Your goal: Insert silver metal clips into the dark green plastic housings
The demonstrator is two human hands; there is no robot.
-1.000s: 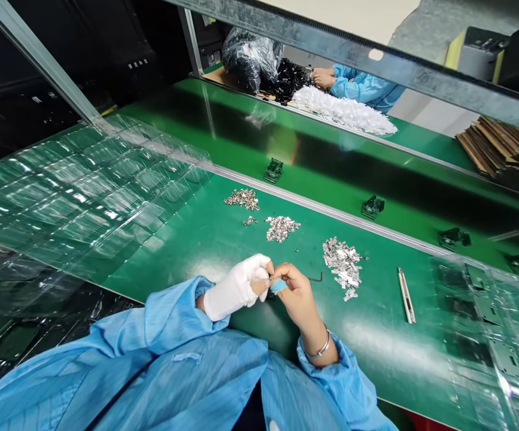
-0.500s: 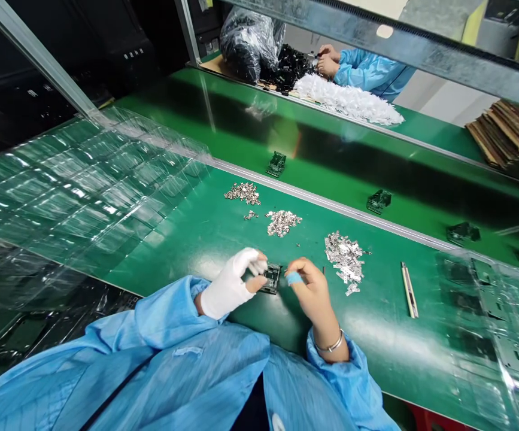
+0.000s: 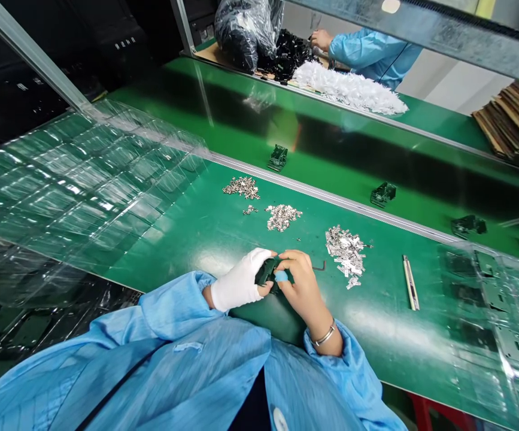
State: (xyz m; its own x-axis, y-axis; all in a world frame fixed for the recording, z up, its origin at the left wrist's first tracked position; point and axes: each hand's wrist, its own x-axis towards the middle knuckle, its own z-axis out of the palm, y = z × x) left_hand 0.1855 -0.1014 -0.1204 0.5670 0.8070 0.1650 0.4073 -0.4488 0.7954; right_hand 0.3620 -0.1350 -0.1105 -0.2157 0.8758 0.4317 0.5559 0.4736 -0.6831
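Though half-hidden, dark part (image 3: 266,273) in both gripping hands (image 3: 237,281) (image 3: 303,288), long axis seemingly toward upper right.

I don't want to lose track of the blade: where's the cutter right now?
In the head view, the cutter lies on the right side of the green table, between the rightmost silver pile and the right-hand clear tray.

Soft white glare brightens the green tabletop (image 3: 367,326).
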